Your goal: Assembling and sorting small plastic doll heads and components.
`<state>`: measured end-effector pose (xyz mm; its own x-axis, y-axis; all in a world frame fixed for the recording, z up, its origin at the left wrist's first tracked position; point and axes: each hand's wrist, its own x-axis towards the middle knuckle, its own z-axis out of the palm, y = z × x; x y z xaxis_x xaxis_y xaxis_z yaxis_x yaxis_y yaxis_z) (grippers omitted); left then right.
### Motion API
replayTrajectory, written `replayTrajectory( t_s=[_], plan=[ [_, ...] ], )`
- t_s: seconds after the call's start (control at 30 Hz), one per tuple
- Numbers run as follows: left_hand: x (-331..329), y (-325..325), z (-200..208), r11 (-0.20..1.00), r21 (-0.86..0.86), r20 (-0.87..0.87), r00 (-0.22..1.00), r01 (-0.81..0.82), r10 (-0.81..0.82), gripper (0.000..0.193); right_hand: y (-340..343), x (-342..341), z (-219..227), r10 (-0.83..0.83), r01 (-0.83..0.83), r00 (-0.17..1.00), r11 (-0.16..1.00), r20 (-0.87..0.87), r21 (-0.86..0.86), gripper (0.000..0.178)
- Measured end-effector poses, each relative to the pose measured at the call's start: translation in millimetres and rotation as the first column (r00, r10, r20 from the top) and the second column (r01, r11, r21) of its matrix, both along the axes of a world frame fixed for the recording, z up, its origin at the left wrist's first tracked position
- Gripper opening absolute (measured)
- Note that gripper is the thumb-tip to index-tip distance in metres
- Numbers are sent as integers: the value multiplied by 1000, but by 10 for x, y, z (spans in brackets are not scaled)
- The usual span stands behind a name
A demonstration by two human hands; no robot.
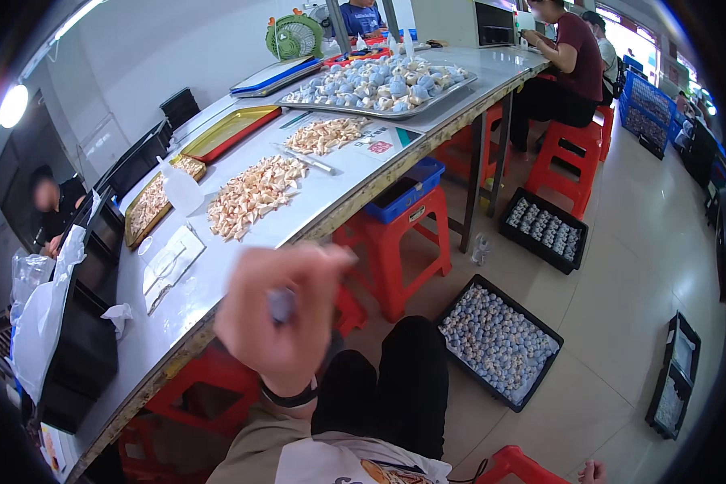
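My left hand (286, 298) is raised close in front, over the table's near edge, slightly blurred. Its fingers curl into a ring, thumb and fingertips together, around a small blue-grey thing (281, 305) whose kind I cannot make out. A dark band (292, 395) circles that wrist. At the lower right edge only the fingers of a hand (593, 472) show; its arm is outside the view and its grip is unclear. Beyond my left hand, two heaps of small cream-pink pointed pieces (254, 194) lie on the white table (355, 181), with a silvery pen-like tool (306, 159) between them.
Farther back stands a metal tray (427, 105) of blue-grey and cream shell-like pieces. A squeeze bottle (183, 189) and a gold tray (230, 133) are to the left. Red stools (407, 242) and black trays (492, 387) of pieces occupy the floor. Other people sit around the table.
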<state>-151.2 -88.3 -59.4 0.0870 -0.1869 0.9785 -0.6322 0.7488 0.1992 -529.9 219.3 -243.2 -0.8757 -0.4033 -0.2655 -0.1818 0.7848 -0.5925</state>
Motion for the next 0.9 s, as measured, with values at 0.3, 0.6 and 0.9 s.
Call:
replayTrajectory(
  t_s=[0.3,0.6,0.9],
  plan=[
    [196,-299,302,633,475,232,781,-611,580,23,-104,96,116,-16,18,1000,995,-19,102,35],
    [-228,-40,-34,927,357,385,887,111,-255,36,-162,114,152,-101,101,995,991,-5,89,33],
    [-589,-392,-486,595,758,312,651,268,-692,20,-127,172,158,-87,89,994,996,-69,17,30]
  ],
)
